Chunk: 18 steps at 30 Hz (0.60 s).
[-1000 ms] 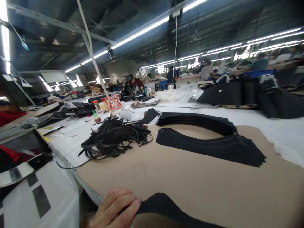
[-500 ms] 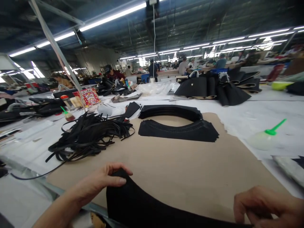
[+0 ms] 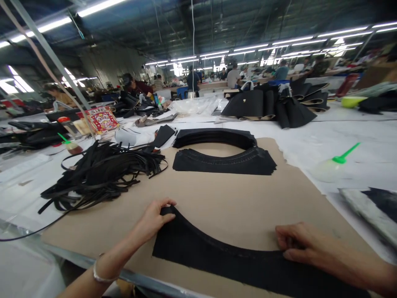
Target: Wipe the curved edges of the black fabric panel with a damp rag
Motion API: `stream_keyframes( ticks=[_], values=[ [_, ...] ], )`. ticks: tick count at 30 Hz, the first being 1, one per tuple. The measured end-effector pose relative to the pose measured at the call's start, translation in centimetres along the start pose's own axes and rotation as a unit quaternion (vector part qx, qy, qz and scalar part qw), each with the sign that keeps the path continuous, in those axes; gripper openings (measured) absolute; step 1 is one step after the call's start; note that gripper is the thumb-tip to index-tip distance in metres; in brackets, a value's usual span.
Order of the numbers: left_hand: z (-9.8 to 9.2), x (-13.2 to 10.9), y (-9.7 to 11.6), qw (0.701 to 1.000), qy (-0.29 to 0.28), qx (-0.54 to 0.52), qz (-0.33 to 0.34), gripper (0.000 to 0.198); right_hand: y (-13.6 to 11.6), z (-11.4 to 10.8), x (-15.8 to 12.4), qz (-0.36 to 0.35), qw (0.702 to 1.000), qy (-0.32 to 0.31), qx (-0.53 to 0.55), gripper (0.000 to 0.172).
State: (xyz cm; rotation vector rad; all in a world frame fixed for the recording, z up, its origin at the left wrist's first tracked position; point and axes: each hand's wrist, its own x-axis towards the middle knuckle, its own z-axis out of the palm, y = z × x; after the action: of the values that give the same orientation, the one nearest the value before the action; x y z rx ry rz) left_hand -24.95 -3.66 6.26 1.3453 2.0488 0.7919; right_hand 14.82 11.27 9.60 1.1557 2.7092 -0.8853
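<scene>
Black curved panel [image 3: 223,260] lies on the near part of a brown sheet [image 3: 217,190], its hollowed edge facing the far side. The left hand [image 3: 159,215] pinches its far left corner between thumb and fingers; the right hand [image 3: 300,242] is curled narrow at the curved edge, and I cannot tell whether it grips or merely rests there.

Work on this piece looks under way, not finished: it lies apart from two groups of curved black pieces beyond it. The near stack [image 3: 223,165] is fanned along its ends, the far stack [image 3: 214,134] arches behind it; which of these are done and which are left does not show.

Loose black strips [image 3: 99,169] heap on the left. Around the sheet, the white-covered surface [image 3: 310,140] carries a green-tipped bottle [image 3: 325,169] on the right, a red packet [image 3: 102,119] far left and black bag parts [image 3: 248,103] at the far side. Beyond, co-workers [image 3: 234,76] sit under long tube lamps [image 3: 102,6] in a large, dark-roofed hall.
</scene>
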Motion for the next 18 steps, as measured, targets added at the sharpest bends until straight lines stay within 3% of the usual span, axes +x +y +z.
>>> stream_keyframes(
  ticks=[1,3,5,7,10,12,18],
  values=[
    [0.3,0.1,-0.2,1.000,0.018,0.016,0.005,0.040,-0.2,-0.1,0.0,0.013,0.999,-0.051,0.013,0.002],
    [0.9,-0.1,-0.2,0.998,0.052,0.040,0.017,0.041,-0.5,-0.4,-0.2,0.024,0.995,-0.093,0.020,0.005],
    [1.7,-0.8,0.3,0.990,0.104,0.073,0.058,0.039,-0.8,-0.6,-0.4,0.026,0.996,-0.087,0.027,0.008],
    [2.9,-1.9,1.0,0.966,0.150,0.130,0.165,0.035,-0.8,-0.7,-0.6,0.023,0.996,-0.073,0.037,0.012],
    [4.8,-3.8,2.0,0.902,0.117,0.214,0.356,0.035,-0.6,-0.5,-0.9,0.019,0.996,-0.060,0.060,0.016],
    [5.9,-4.6,2.2,0.867,0.077,0.244,0.427,0.035,-0.2,-0.4,-1.1,0.014,0.997,-0.047,0.066,0.019],
    [6.6,-4.8,1.4,0.812,0.116,0.302,0.486,0.035,0.1,-0.4,-2.4,-0.002,1.000,0.007,0.028,0.027]
  ],
)
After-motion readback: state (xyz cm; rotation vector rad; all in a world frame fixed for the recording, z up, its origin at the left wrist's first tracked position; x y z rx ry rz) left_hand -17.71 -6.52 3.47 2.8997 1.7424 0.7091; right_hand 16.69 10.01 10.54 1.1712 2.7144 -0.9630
